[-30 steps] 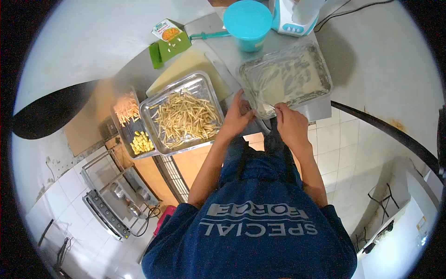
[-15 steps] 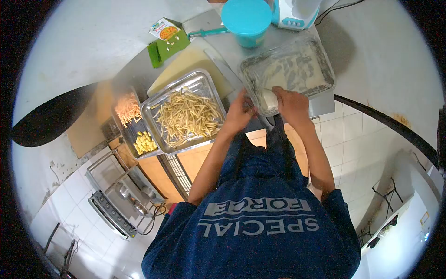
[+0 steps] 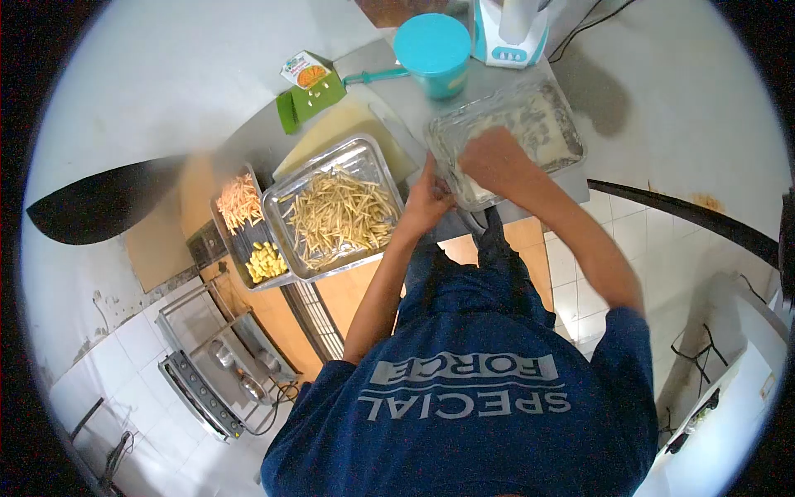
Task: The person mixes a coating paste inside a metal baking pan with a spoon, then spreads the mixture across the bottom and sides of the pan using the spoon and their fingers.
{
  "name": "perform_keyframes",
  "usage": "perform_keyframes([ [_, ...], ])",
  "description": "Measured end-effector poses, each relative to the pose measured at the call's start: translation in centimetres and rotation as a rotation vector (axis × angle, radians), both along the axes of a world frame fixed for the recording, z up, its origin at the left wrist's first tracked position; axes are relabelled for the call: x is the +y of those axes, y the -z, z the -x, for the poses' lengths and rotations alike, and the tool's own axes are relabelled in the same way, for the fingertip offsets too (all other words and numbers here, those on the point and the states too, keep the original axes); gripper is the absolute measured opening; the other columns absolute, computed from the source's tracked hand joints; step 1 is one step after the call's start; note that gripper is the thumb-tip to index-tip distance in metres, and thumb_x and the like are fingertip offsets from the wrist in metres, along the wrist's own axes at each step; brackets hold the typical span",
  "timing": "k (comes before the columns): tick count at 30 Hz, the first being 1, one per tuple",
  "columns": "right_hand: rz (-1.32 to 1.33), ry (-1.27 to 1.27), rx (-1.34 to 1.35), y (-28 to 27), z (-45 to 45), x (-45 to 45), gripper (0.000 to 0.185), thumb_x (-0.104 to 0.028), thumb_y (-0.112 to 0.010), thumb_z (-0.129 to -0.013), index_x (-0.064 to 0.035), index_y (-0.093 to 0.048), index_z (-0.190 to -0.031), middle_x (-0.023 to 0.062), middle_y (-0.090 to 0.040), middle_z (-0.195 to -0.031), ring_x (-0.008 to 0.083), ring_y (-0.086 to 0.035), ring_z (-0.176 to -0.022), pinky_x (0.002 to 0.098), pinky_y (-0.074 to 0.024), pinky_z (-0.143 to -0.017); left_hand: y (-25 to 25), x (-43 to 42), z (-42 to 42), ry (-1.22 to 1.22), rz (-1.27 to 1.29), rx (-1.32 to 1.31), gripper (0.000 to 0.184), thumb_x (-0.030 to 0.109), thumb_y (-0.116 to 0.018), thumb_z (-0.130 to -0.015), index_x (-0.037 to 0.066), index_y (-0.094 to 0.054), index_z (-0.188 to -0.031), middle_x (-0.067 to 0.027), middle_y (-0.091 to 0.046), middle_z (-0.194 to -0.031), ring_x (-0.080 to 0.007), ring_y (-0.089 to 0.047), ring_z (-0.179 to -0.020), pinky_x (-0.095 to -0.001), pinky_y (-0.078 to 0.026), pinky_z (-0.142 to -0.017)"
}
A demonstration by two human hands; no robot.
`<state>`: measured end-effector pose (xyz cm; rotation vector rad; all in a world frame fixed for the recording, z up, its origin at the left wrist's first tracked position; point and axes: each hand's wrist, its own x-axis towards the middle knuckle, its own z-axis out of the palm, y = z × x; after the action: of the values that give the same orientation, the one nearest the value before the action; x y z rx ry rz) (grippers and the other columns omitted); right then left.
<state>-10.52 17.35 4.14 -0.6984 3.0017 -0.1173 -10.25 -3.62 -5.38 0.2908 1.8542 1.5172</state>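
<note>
A rectangular metal tray (image 3: 568,124) smeared with a pale, creamy substance lies on the steel counter. My right hand (image 3: 497,163) is over its left part with the fingers curled, and what it holds, if anything, is hidden beneath it. At the tray's near left corner is my left hand (image 3: 427,201), fingers bent against the rim. Left of that hand, a second metal tray (image 3: 364,149) contains a heap of thin pale strips (image 3: 339,217). A darker tray (image 3: 242,243) beside it carries orange strips (image 3: 240,202) and yellow chunks (image 3: 265,262).
A tub with a turquoise lid (image 3: 432,43) and a white-and-turquoise appliance (image 3: 510,37) stand at the back. A green carton (image 3: 316,98), a turquoise-handled knife (image 3: 377,75) and a pale cutting board (image 3: 331,124) lie behind the strips. An oven (image 3: 199,398) is at lower left.
My right hand has moved up and left over the creamy tray, its arm reaching farther across. My left hand has stayed near the tray's corner. The camera view has shifted slightly.
</note>
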Motion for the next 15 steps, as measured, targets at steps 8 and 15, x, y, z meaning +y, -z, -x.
perform_keyframes([
  [8,-0.150,-0.427,0.065,-3.1,8.6,-1.5,0.015,-0.021,-0.075,-0.069,-0.0079,-0.076,-0.075,0.0124,-0.073,-0.077,0.0311,-0.072,-0.074,0.0445,-0.0559,-0.061,-1.0,-0.2,0.5,0.066,0.005,-0.034,0.104,-0.006,-0.069,-0.082,0.009,-0.001,-0.160,-0.0132,-0.063,-0.093,-0.0233,-0.068,-0.075,-0.0338,-0.057,-0.067],
  [15,-0.237,-0.482,0.000,-3.3,9.6,-1.7,0.019,-0.025,-0.077,-0.065,-0.0097,-0.076,-0.076,0.0121,-0.073,-0.076,0.0331,-0.072,-0.073,0.0456,-0.0560,-0.062,-0.3,-0.1,0.4,0.015,-0.042,-0.019,0.105,-0.010,-0.066,-0.074,0.006,-0.006,-0.159,-0.0123,-0.062,-0.083,-0.0211,-0.066,-0.066,-0.0337,-0.059,-0.059],
])
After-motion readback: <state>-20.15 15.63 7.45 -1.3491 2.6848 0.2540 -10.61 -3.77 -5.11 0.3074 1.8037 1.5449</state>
